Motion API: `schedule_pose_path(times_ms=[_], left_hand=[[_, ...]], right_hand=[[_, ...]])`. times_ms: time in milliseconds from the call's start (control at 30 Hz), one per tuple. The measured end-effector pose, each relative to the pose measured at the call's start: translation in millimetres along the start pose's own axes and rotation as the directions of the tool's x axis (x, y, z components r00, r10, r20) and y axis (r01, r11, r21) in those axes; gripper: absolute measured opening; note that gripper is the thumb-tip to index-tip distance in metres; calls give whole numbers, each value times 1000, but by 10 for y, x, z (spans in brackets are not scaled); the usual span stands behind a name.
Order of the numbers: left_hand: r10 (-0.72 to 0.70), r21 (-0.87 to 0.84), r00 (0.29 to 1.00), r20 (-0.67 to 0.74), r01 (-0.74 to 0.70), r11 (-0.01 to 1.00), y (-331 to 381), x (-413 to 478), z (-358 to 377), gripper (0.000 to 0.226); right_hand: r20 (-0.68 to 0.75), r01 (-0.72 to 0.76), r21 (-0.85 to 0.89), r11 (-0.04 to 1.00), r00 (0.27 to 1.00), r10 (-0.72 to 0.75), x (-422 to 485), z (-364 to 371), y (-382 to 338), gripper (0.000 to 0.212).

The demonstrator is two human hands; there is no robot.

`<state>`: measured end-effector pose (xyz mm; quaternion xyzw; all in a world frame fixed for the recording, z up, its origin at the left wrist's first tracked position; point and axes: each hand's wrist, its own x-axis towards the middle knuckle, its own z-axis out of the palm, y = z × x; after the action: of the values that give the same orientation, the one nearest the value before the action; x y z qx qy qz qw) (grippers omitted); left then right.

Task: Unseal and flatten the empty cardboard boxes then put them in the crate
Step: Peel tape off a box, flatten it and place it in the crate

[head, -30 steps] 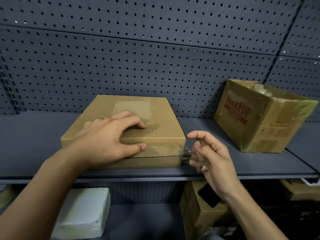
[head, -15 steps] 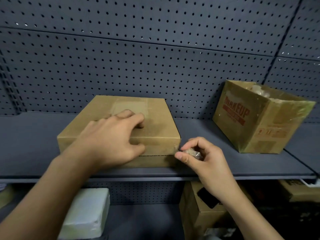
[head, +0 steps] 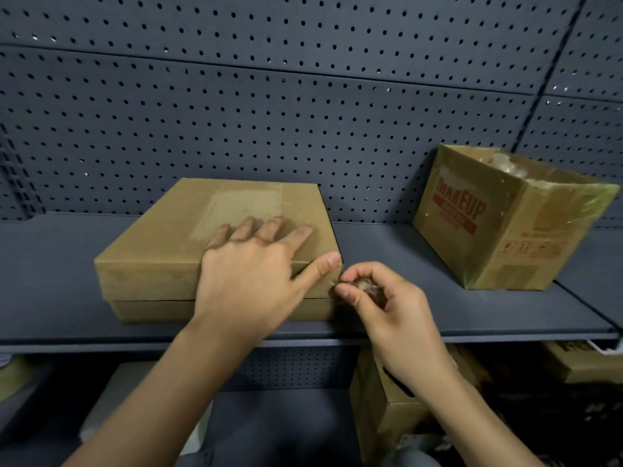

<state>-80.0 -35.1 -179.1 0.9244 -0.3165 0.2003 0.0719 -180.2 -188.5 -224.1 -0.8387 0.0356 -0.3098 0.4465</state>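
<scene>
The flat box (head: 209, 244) lies closed on the shelf (head: 404, 264). My left hand (head: 249, 274) presses on its lid, fingers straight and spread, thumb at the near right corner, hiding that part of the lid. My right hand (head: 394, 318) sits just beside that corner, fingers curled round a wad of clear tape (head: 365, 286). The tape is blurred, and I cannot tell whether it joins the box. The MAKEUP box (head: 505, 224) stands tilted, well apart.
</scene>
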Motion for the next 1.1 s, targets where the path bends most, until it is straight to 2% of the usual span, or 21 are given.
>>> schedule_pose_path(times_ms=[100,233,367,567,700,833,900,1100], left_hand=[[17,2,1000,-25,-17,1000,-66,-2,0,80],[42,-29,999,-13,-42,999,-194,-17,23,79],[80,-45,997,-8,-80,996,-266,-22,18,78],[119,-64,993,1,-118,991,-338,-39,-12,81],[139,-71,990,9,-138,988,-338,-40,-25,79],[129,-121,991,36,-124,985,-456,-46,-35,83],[126,-137,991,35,-120,983,-516,-43,-49,85],[132,-164,990,51,-122,979,-528,-46,-94,81]], right_hand=[[-4,-15,84,996,1000,15,-26,8,43,17],[31,-90,343,935,996,85,-23,0,42,19],[53,-136,413,900,991,126,-34,4,40,18],[55,-134,453,882,991,122,-53,19,26,18],[36,-109,414,904,994,103,-53,47,15,19],[-132,-63,420,905,983,129,4,-125,42,21],[-207,-47,350,936,970,126,57,-276,56,25],[-192,-78,348,934,969,152,98,-275,56,27]])
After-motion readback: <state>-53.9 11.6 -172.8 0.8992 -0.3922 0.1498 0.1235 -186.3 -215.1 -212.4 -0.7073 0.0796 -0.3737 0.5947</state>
